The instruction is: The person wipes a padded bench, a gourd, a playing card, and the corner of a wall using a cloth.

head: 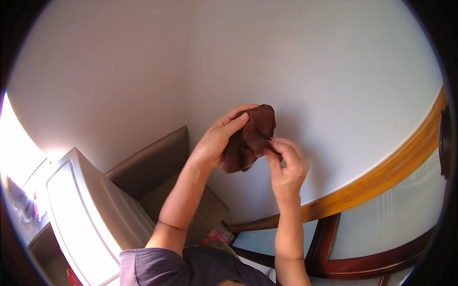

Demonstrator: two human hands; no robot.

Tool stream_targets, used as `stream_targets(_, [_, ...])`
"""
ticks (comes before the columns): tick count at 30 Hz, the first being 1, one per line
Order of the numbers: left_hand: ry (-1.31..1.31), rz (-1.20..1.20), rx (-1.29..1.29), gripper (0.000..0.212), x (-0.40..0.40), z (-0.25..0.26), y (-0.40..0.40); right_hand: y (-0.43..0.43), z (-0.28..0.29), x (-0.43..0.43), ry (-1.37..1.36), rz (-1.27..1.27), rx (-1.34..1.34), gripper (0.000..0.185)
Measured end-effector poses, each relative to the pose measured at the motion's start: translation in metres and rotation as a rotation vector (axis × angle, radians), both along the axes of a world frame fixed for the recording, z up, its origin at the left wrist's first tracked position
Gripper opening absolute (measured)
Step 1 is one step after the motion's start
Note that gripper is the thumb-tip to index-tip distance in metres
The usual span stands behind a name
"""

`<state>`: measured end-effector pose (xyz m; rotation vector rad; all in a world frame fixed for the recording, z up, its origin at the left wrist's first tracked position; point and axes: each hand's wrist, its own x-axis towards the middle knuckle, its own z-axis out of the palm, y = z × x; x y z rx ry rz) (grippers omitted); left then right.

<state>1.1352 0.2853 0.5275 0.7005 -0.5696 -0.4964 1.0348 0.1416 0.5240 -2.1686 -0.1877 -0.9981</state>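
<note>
A crumpled dark brown cloth [260, 123] is held up in the air before a pale wall. Its exact kind cannot be made out. My left hand [229, 127] grips it from the left side, thumb on the near face and fingers behind. From the right, my right hand [289, 161] pinches a fold of the same cloth between thumb and fingers. The lower part of the cloth hangs below the left palm and looks slightly blurred.
A white appliance or cabinet [82, 221] with a glossy top stands at the left. Behind it is a brown padded headboard or seat back [154, 161]. An orange-brown wooden trim [357, 193] and dark red framed glass panels [386, 221] run along the right.
</note>
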Motion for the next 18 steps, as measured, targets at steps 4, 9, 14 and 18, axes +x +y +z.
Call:
stream_targets(4, [-0.221, -0.142, 0.284, 0.032, 0.012, 0.023, 0.01, 0.003, 0.016, -0.025, -0.088, 0.125, 0.329, 0.016])
stream_targets(9, [-0.722, -0.389, 0.542, 0.023, 0.009, 0.021, -0.006, 0.005, 0.031, -0.046, 0.042, 0.092, 0.468, 0.024])
stream_targets(14, [-0.699, -0.237, 0.156, 0.044, -0.021, 0.019, -0.018, 0.007, 0.047, -0.058, 0.096, 0.104, 0.465, 0.027])
stream_targets(18, [-0.919, -0.394, 0.455, 0.06, -0.045, 0.021, -0.022, 0.0, 0.059, -0.075, 0.133, 0.127, 0.579, 0.028])
